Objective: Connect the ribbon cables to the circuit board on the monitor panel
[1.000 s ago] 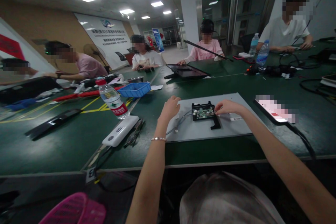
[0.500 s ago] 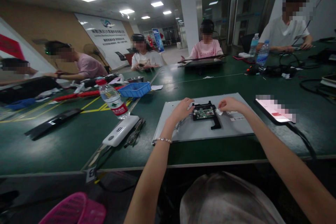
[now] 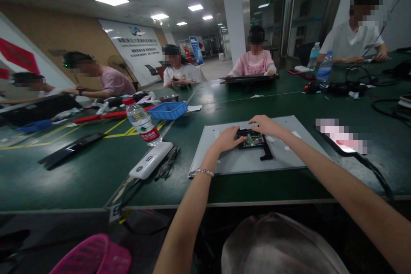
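Note:
A green circuit board (image 3: 256, 139) sits in a black plastic frame (image 3: 266, 153), which lies on a flat grey metal panel (image 3: 205, 156). My left hand (image 3: 227, 139) is at the frame's left side, thumb and fingers apart, the thumb reaching over the board's edge. Stretched over the far edge of the frame is my right hand (image 3: 266, 125), its fingers extended and partly hiding the board. Both hands seem to touch the frame; their exact contact is too small to make out. A small white piece (image 3: 270, 139) lies on the panel beside the frame, below my right hand.
Left of the panel are a white power bank (image 3: 150, 160), glasses (image 3: 167, 163), a water bottle (image 3: 143, 122) and a blue tray (image 3: 170, 110). A lit phone (image 3: 342, 139) with a cable lies to the right. A co-worker (image 3: 253, 62) sits opposite; other people sit around the table.
My right hand has left the white piece and moved left to the frame's far edge. My left thumb has come over the board. Across the table, the co-worker's dark panel has been lowered.

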